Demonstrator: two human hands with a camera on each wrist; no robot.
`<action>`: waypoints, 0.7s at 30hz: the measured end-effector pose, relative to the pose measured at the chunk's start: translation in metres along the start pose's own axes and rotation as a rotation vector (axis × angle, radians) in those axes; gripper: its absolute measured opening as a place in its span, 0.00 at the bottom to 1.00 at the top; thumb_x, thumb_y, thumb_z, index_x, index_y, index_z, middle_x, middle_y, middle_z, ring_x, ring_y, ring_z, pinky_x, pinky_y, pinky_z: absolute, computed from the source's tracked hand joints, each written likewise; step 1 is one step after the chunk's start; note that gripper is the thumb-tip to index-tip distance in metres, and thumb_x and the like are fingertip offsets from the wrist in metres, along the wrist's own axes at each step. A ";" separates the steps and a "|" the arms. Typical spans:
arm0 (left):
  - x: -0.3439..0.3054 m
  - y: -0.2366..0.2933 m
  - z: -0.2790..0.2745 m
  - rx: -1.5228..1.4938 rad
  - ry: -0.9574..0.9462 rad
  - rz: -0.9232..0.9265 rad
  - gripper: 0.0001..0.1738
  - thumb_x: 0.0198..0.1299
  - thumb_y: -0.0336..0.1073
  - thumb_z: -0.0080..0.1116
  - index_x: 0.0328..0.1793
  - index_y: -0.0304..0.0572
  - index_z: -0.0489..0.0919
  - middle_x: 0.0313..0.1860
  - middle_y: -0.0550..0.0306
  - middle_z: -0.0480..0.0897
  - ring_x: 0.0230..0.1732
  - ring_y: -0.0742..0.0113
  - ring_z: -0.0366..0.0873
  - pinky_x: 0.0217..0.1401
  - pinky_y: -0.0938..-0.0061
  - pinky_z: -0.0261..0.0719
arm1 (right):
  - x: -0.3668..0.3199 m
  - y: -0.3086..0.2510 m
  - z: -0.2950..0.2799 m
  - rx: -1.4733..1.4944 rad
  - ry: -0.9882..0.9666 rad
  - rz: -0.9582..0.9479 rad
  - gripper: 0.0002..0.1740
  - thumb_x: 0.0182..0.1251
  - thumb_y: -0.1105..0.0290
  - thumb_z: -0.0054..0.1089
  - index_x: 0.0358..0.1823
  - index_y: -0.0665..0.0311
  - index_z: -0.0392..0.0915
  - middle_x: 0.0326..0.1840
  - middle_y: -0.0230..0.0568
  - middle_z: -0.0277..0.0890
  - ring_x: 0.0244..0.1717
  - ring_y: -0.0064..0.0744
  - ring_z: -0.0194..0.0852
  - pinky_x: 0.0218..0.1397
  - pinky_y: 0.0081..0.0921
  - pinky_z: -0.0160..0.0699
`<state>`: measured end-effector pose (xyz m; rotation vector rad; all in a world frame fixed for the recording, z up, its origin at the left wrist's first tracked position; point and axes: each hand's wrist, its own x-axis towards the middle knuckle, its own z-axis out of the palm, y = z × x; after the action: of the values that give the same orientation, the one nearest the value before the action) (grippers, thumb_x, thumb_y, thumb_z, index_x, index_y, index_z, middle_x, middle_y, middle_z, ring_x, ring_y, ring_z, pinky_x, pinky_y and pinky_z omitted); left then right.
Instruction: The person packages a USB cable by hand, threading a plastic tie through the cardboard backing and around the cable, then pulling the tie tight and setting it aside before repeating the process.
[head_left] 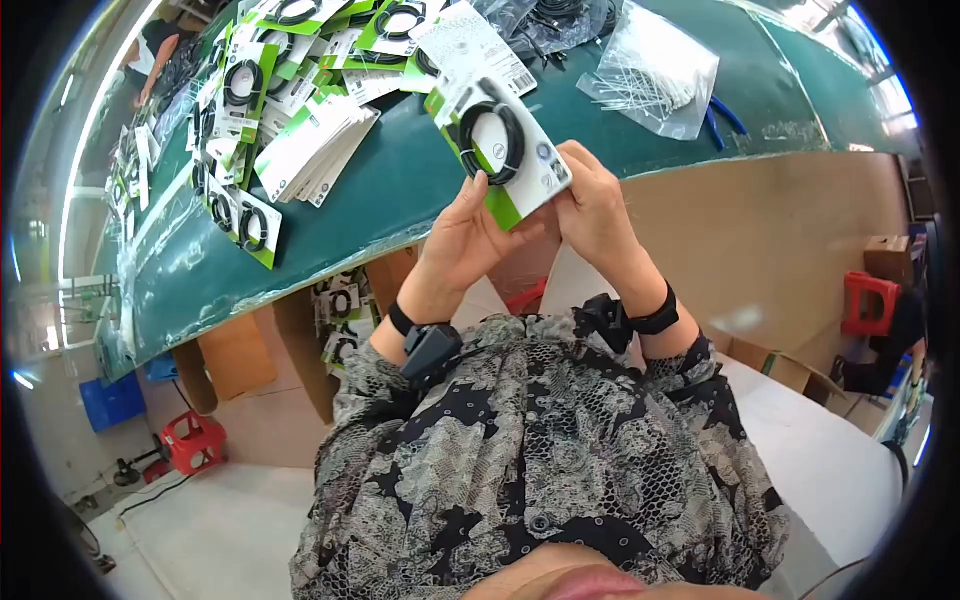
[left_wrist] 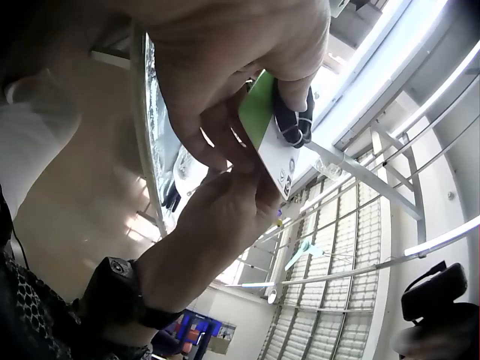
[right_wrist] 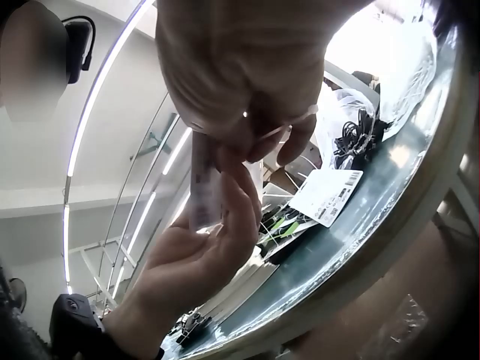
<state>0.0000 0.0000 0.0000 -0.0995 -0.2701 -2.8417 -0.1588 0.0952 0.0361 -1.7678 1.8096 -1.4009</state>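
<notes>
Above the table's front edge, both hands hold a green-and-white cable card [head_left: 537, 135] with a coiled black cable [head_left: 515, 148] tied on its front. My left hand [head_left: 462, 245] grips its lower left side, thumb over the front beside the coil. At the opposite lower edge, my right hand [head_left: 600, 205] pinches the card, fingers partly behind it. The left wrist view shows the card [left_wrist: 260, 112] edge-on between the left hand [left_wrist: 240, 52] and the right hand [left_wrist: 221, 206]. In the right wrist view, the card's blurred white back [right_wrist: 204, 187] shows between the hands.
On the green table [head_left: 395, 180] lie a stack of cards [head_left: 310, 145] and a heap of carded cables [head_left: 240, 95]. A bag of white cable ties [head_left: 655, 75] lies at the right, beside a blue-handled tool [head_left: 722, 122]. Loose black cables [head_left: 560, 15] are at the back.
</notes>
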 end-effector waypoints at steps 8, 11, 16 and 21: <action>0.008 -0.011 0.032 0.293 0.332 0.113 0.19 0.70 0.36 0.48 0.65 0.42 0.66 0.59 0.55 0.75 0.59 0.63 0.75 0.63 0.64 0.75 | -0.009 0.011 0.009 0.546 0.191 0.203 0.16 0.54 0.86 0.56 0.45 0.68 0.76 0.45 0.39 0.75 0.41 0.37 0.75 0.45 0.27 0.74; 0.006 -0.015 0.030 0.441 0.484 0.282 0.19 0.68 0.33 0.53 0.62 0.38 0.68 0.56 0.56 0.77 0.56 0.65 0.77 0.62 0.66 0.76 | -0.005 0.012 0.005 0.211 0.289 0.087 0.14 0.52 0.84 0.60 0.42 0.67 0.78 0.43 0.38 0.76 0.40 0.36 0.74 0.46 0.31 0.72; 0.003 -0.015 0.034 0.678 0.518 0.421 0.20 0.65 0.32 0.57 0.61 0.37 0.69 0.55 0.57 0.78 0.55 0.68 0.76 0.61 0.71 0.75 | -0.004 0.014 -0.031 -0.290 0.290 -0.363 0.15 0.48 0.80 0.66 0.40 0.63 0.80 0.41 0.34 0.77 0.40 0.33 0.72 0.48 0.32 0.71; 0.004 -0.023 0.040 0.798 0.465 0.420 0.19 0.65 0.32 0.58 0.60 0.36 0.70 0.53 0.58 0.79 0.53 0.73 0.75 0.57 0.75 0.75 | 0.003 -0.017 -0.031 -0.480 0.030 -0.612 0.15 0.42 0.76 0.68 0.35 0.60 0.80 0.38 0.30 0.77 0.40 0.32 0.71 0.48 0.32 0.70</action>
<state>-0.0090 0.0278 0.0357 0.5806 -1.0832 -2.0769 -0.1716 0.1099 0.0651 -2.7352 1.8080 -1.2304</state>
